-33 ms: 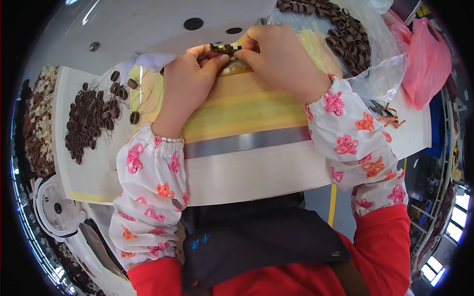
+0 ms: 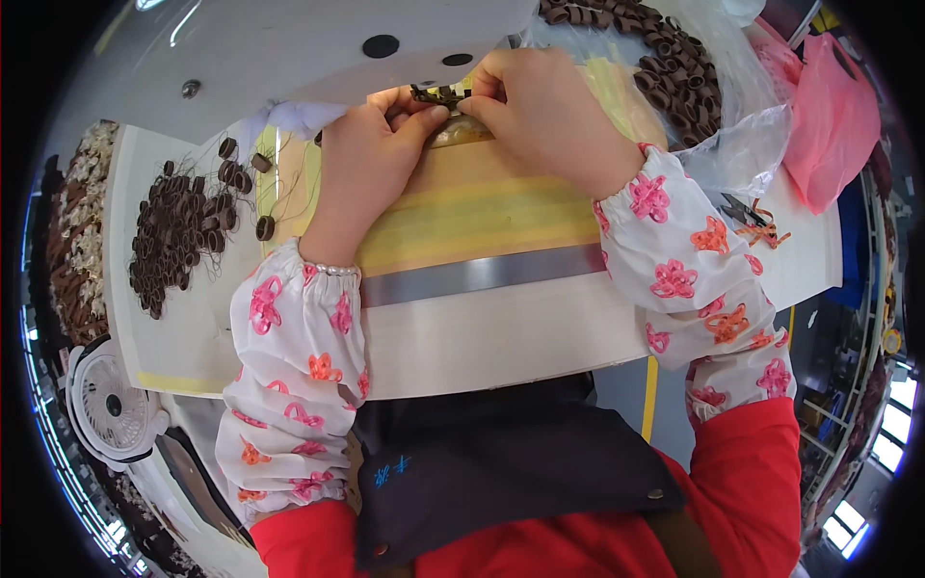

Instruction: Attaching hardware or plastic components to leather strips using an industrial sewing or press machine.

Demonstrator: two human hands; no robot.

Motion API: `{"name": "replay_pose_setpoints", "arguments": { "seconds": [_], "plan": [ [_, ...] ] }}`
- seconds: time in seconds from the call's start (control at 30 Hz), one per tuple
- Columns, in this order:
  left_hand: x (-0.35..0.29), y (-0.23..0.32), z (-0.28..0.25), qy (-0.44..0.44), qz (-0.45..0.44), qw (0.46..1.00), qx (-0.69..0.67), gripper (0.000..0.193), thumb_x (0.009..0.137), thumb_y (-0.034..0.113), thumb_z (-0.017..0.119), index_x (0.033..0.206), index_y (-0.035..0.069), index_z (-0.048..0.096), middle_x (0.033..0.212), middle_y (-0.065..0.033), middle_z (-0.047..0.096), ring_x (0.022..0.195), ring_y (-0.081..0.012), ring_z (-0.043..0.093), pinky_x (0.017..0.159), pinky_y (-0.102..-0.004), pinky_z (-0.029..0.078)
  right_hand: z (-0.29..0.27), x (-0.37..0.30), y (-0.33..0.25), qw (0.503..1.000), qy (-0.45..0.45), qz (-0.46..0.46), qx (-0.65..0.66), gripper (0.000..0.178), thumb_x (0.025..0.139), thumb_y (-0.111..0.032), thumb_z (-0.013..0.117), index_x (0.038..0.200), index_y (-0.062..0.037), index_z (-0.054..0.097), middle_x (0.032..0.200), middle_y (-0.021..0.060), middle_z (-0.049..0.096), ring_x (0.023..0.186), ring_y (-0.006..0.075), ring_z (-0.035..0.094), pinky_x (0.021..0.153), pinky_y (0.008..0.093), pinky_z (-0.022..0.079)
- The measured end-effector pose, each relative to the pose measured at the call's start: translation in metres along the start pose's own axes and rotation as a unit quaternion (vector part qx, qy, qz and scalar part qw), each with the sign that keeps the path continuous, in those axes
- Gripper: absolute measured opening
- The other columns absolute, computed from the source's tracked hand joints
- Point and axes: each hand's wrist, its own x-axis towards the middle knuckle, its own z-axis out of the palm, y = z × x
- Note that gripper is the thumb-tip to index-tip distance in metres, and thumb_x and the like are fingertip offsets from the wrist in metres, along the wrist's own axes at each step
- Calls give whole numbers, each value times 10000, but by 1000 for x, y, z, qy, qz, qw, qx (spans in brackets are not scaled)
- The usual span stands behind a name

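Left hand [image 2: 371,154] and right hand [image 2: 541,108] remain just apart at the machine's metal parts [image 2: 438,94], unchanged from the earlier frame; grip cannot be determined. Brown loops [image 2: 173,236] lie heaped both sides.

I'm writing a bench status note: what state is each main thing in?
Machine: light glowing underneath
Left hand: fingers bent, grip unclear
Right hand: fingers bent, grip unclear
Left loops: heaped, threads trailing
Right loops: heaped
Scissors: lying, opening unclear
Pink bag: crumpled
Fan: running unclear
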Motion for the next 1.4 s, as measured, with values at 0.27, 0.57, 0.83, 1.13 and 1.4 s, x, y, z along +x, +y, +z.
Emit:
{"name": "replay_pose_setpoints", "arguments": {
  "seconds": [0.27,0.57,0.83,1.13,1.4],
  "plan": [
    [-26,0,-4,40,124,991,26,104,798,95,524,837,36,600,556,-98,527,455,-223,482,462,-289,374,1,-13,-8,985,-3,95,145,212,712,-147,653,715,46,567,601,129,581,540,227,582,504,319,455],
    [-44,9,-7,-81,135,986,-59,158,842,63,504,957,11,600,604,-41,530,561,-122,438,571,-241,382,-3,-30,-18,917,-71,188,344,149,745,-51,599,839,57,555,654,80,596,503,120,556,471,224,436],
    [-24,2,-7,-62,223,972,38,138,825,159,536,885,58,608,578,-58,544,524,-212,495,702,-319,377,-11,-62,-44,919,-163,98,347,120,763,-36,566,860,34,557,643,67,568,516,113,539,493,249,434],
    [-20,-1,-12,-50,103,993,20,121,782,163,601,869,82,621,506,-12,452,471,-129,406,709,-291,330,-14,-2,-12,898,-225,186,328,168,827,-105,565,925,6,487,681,48,578,543,85,536,466,212,444],
    [-13,2,-4,9,158,982,101,154,767,179,614,842,46,622,526,-44,512,477,-166,447,687,-311,381,8,-15,-1,992,24,-68,109,112,755,-69,608,799,19,554,664,104,595,543,188,568,498,277,439]
  ]
}}
